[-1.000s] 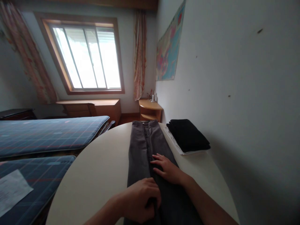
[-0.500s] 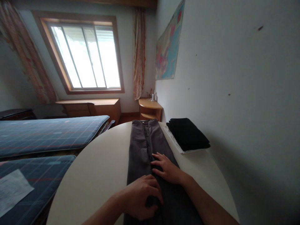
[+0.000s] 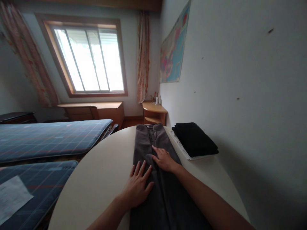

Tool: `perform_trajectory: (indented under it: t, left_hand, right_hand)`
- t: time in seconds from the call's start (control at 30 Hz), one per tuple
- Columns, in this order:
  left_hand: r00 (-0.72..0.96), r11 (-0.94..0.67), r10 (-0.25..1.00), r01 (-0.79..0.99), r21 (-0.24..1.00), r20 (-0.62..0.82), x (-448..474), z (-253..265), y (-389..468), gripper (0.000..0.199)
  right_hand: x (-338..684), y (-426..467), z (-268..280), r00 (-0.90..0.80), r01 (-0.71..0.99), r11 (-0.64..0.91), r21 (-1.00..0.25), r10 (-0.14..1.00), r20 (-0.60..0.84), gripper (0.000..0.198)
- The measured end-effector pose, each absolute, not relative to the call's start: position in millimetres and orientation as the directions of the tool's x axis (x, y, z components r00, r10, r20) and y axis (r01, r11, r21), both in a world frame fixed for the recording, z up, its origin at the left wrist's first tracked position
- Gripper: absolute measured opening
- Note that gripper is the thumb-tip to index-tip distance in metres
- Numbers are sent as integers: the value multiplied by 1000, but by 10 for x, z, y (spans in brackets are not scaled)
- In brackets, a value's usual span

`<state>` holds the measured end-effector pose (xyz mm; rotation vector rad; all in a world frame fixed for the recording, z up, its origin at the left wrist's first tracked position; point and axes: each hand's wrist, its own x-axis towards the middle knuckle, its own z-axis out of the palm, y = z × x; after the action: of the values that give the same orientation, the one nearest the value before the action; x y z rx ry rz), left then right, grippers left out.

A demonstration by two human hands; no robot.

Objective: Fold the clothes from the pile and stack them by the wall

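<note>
Dark grey trousers (image 3: 144,147) lie lengthwise on the pale round table (image 3: 96,179), waistband at the far edge and legs running toward me. Down their middle runs the fly, with the two front edges close together. My left hand (image 3: 137,185) rests flat on the left side of the trousers, fingers spread. Farther up, my right hand (image 3: 164,158) touches the cloth beside the fly, its fingers stretched out and partly apart. Neither hand grips the fabric. The lower legs pass out of view at the bottom.
Folded black cloth (image 3: 195,139) sits on a white piece (image 3: 183,145) at the table's right, near the wall (image 3: 251,127). Plaid mattresses (image 3: 55,137) stand on the left, with a paper sheet (image 3: 14,198) on the nearer one. A corner shelf (image 3: 154,107) is beyond the table.
My left hand has gone from a curled shape to lying flat, farther left and up the trousers. My right hand has slid slightly up along the fly, whose edges now sit closer.
</note>
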<state>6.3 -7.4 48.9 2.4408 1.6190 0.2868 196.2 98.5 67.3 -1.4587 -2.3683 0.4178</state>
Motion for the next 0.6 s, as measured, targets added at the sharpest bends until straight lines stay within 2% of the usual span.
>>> perform_trajectory:
  t: [0.1,0.23,0.4,0.6]
  left_hand:
    - [388,-386,920,883,267,46,82,521,-106,62]
    - [366,-363,930,895,259,38,97,528,-114,73]
    - [359,-352,933,908,227,11,112,532,-112,76]
    - [347,-349,936,905,245,52,117,581,-136,75]
  right_hand:
    - [1784,1199,655,-381,820,391,-418,918,111,52]
    - [1580,1377,573,-342,834,355,-422,933,111,48]
    - [1468,1494,547,-287,829,339,-446,941,182,46]
    - [1487,1493,568,-268,837,352,-419,931,248,49]
